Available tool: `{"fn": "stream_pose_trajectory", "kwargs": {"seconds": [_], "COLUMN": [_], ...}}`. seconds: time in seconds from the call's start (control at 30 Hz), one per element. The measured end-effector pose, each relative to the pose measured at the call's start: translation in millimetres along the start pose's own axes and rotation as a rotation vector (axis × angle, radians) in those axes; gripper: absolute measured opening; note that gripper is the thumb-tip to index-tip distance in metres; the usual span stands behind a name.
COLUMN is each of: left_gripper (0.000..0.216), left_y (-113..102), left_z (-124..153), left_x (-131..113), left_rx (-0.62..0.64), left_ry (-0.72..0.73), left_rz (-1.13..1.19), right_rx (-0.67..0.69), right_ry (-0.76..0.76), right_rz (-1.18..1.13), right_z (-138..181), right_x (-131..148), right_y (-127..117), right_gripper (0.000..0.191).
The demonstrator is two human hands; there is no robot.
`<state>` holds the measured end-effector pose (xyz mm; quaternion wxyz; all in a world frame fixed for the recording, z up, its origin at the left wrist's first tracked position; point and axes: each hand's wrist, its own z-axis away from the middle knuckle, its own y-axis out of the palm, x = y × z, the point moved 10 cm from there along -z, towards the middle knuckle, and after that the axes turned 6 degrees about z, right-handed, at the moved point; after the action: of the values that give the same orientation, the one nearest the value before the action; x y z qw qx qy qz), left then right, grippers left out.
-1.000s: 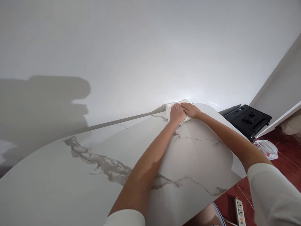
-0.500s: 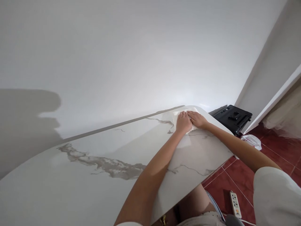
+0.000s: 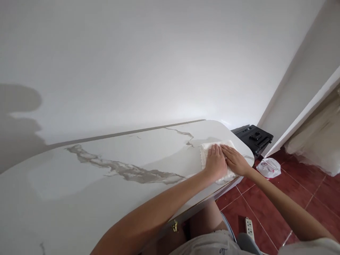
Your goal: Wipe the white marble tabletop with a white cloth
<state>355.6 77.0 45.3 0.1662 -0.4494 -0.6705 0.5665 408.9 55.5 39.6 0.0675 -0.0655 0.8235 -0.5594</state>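
Fingers (image 3: 213, 151) of the left hand (image 3: 216, 163) lie extended and close together, flat on a white cloth (image 3: 204, 153); those of the right hand (image 3: 236, 162) are stretched out beside them, slanting towards the left hand's knuckles. Both hands are open and laid on top of the cloth — whether the right fingertips touch the left hand cannot be told. Palms, undersides and the left thumb are hidden, as is most of the cloth's middle.

It lies spread under the fingers at the right end of the marble-patterned tabletop (image 3: 156, 154), near the front edge. A thin strip shows beyond the fingertips, a wider margin left of the left hand, and a little more below, between the two hands.

Both forearms run out of view. Past the table's rounded end, a black case (image 3: 252, 137) is partly covered by it; beside that sits a white plastic bag (image 3: 268, 168), contents hard to make out. The power strip (image 3: 249, 228) on the red tiled floor (image 3: 300, 180) is partly hidden — its lower end disappears.
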Motion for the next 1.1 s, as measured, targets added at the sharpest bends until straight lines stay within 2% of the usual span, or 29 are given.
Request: {"fn": "stream_pose_trajectory", "kwargs": {"seconds": [0.1, 0.2, 0.4, 0.57, 0.7, 0.87, 1.1], "left_gripper": [0.059, 0.06, 0.06, 0.06, 0.061, 0.062, 0.06], "left_y": [4, 10, 22, 25, 28, 29, 21], "left_z": [-1, -15, -63, -107, -138, -165, -190], "left_x": [-23, -37, -39, -9, 21, 52, 89], "left_rx": [-0.003, -0.002, -0.006, -0.013, -0.033, -0.047, -0.036], "left_ry": [0.056, 0.09, 0.108, 0.048, 0.005, -0.039, -0.073], "left_rz": [0.052, 0.096, 0.154, 0.17, 0.178, 0.193, 0.167], "right_rx": [-0.025, -0.044, -0.024, -0.006, 0.03, 0.064, 0.007], "right_ry": [0.002, 0.015, 0.055, 0.03, 0.024, 0.015, 0.038], "right_rz": [0.008, 0.008, 0.0, 0.006, -0.009, -0.045, -0.066], "right_z": [21, 29, 10, -37, -81, -127, -175], "right_x": [-12, -37, -97, -134, -153, -161, -165], "right_y": [-7, -10, -1, 21, 37, 49, 61], "right_gripper": [0.053, 0.052, 0.052, 0.053, 0.055, 0.057, 0.06]}}
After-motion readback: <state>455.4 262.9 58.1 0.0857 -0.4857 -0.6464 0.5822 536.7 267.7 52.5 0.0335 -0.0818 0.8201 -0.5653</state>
